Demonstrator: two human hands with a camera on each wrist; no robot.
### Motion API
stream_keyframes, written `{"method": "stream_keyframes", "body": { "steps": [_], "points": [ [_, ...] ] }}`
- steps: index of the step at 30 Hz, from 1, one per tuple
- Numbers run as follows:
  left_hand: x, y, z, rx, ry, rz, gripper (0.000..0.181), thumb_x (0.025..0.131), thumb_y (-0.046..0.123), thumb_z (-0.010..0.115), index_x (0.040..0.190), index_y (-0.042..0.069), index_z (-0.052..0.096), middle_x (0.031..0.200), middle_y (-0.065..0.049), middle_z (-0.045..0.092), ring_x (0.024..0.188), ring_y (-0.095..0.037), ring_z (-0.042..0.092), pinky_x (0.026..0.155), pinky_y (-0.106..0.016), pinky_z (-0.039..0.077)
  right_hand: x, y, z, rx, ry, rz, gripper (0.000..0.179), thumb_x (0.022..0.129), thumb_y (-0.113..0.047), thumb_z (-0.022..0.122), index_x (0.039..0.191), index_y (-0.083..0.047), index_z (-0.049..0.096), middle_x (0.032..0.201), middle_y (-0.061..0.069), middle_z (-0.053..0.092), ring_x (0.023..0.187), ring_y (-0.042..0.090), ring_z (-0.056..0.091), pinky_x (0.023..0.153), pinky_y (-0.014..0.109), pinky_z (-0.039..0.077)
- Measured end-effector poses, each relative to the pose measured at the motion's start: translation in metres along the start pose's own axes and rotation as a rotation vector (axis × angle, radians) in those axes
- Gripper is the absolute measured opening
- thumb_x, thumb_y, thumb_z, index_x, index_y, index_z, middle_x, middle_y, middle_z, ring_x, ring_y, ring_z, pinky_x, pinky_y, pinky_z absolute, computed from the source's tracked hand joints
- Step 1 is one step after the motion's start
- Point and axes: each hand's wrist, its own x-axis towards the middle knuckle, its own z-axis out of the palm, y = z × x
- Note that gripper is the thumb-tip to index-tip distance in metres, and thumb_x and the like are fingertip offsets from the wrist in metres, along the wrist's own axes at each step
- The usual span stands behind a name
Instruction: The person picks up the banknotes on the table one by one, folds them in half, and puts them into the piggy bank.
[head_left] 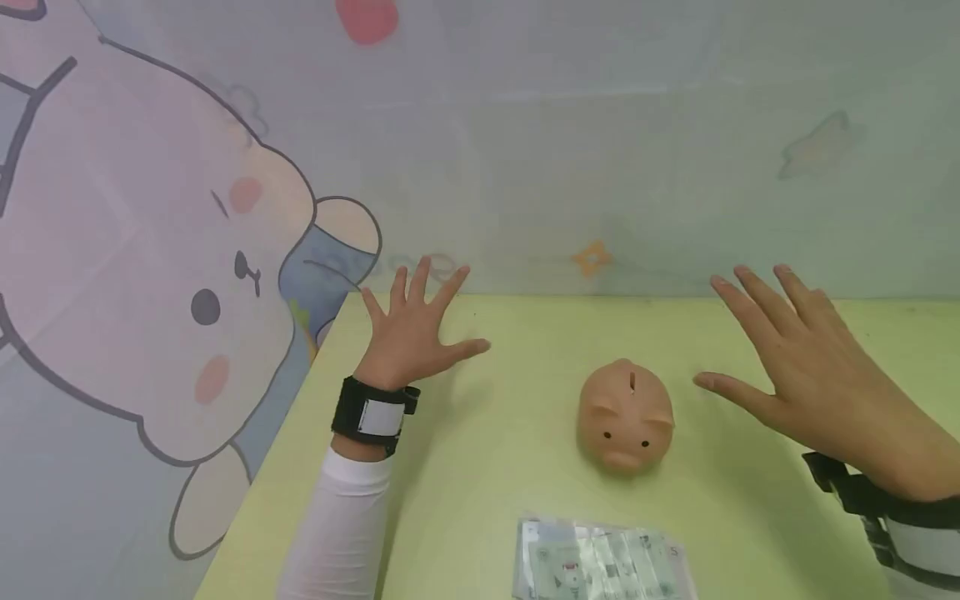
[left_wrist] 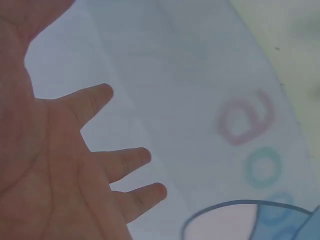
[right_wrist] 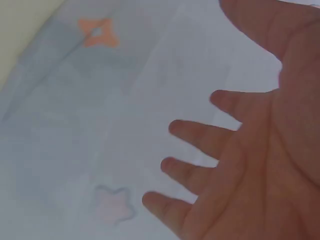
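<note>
An orange-pink piggy bank [head_left: 626,417] with a coin slot on its back stands on the yellow-green table, its snout toward the near edge. To its left, my left hand [head_left: 408,337] is held above the table with fingers spread, touching nothing. On the other side my right hand [head_left: 810,375] hovers with straight, spread fingers and is the hand closer to the piggy bank. Both palms look bare in the left wrist and right wrist views. Nearer the front lies a clear plastic sleeve [head_left: 603,562] that seems to hold printed notes, cut off by the frame's lower edge.
A cloth backdrop [head_left: 540,167] printed with a cartoon animal hangs behind the table and along its left side. The yellow-green tabletop [head_left: 495,433] runs up to it. Black straps [head_left: 375,415] circle both wrists.
</note>
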Motion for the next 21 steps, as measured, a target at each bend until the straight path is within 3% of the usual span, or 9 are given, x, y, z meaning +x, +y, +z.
{"method": "stream_keyframes", "body": {
  "steps": [3, 5, 8, 12, 16, 21],
  "points": [
    [-0.010, 0.013, -0.021, 0.020, 0.083, 0.037, 0.100, 0.076, 0.070, 0.067, 0.155, 0.041, 0.014, 0.163, -0.012, 0.002, 0.147, -0.043, 0.004, 0.104, -0.079, -0.002, 0.007, -0.024, -0.013, 0.065, 0.147, -0.184, 0.088, 0.089, -0.056, 0.063, 0.155, -0.011, 0.026, 0.151, 0.022, 0.035, 0.141, 0.047, 0.024, 0.118, 0.056, 0.016],
    [-0.020, 0.026, -0.033, 0.023, 0.146, 0.075, 0.102, 0.075, 0.066, 0.072, 0.155, 0.040, 0.014, 0.163, -0.013, 0.002, 0.147, -0.042, 0.007, 0.104, -0.080, 0.003, 0.007, -0.041, -0.020, 0.075, 0.208, -0.244, 0.084, 0.092, -0.063, 0.052, 0.153, -0.009, 0.031, 0.147, 0.020, 0.041, 0.138, 0.045, 0.032, 0.118, 0.050, 0.022],
    [-0.039, 0.048, -0.049, -0.005, 0.272, 0.148, 0.105, 0.073, 0.057, 0.080, 0.155, 0.037, 0.018, 0.162, -0.015, 0.008, 0.145, -0.041, 0.017, 0.104, -0.079, 0.013, 0.005, -0.065, -0.026, 0.080, 0.269, -0.274, 0.082, 0.095, -0.067, 0.038, 0.150, -0.007, 0.035, 0.144, 0.016, 0.047, 0.134, 0.040, 0.040, 0.114, 0.046, 0.031],
    [-0.068, 0.075, -0.064, -0.105, 0.387, 0.233, 0.105, 0.072, 0.047, 0.085, 0.155, 0.031, 0.022, 0.158, -0.016, 0.020, 0.137, -0.039, 0.034, 0.105, -0.064, 0.032, 0.001, -0.089, -0.029, 0.106, 0.369, -0.297, 0.075, 0.098, -0.060, 0.039, 0.146, -0.002, 0.040, 0.135, 0.015, 0.055, 0.124, 0.035, 0.049, 0.110, 0.030, 0.035],
    [-0.090, 0.091, -0.065, -0.173, 0.363, 0.313, 0.100, 0.074, 0.044, 0.084, 0.154, 0.028, 0.026, 0.151, -0.013, 0.035, 0.127, -0.032, 0.046, 0.095, -0.049, 0.048, -0.005, -0.104, -0.025, 0.149, 0.477, -0.352, 0.066, 0.100, -0.050, 0.043, 0.138, 0.004, 0.047, 0.121, 0.017, 0.061, 0.107, 0.031, 0.056, 0.097, 0.016, 0.037],
    [-0.098, 0.102, -0.038, -0.209, 0.156, 0.458, 0.072, 0.079, 0.045, 0.080, 0.141, 0.024, 0.050, 0.130, -0.001, 0.054, 0.110, -0.015, 0.055, 0.074, -0.028, 0.054, -0.017, -0.112, -0.007, 0.162, 0.497, -0.360, 0.065, 0.100, -0.051, 0.042, 0.131, 0.006, 0.051, 0.110, 0.013, 0.064, 0.094, 0.022, 0.059, 0.074, 0.027, 0.048]
  ]
}}
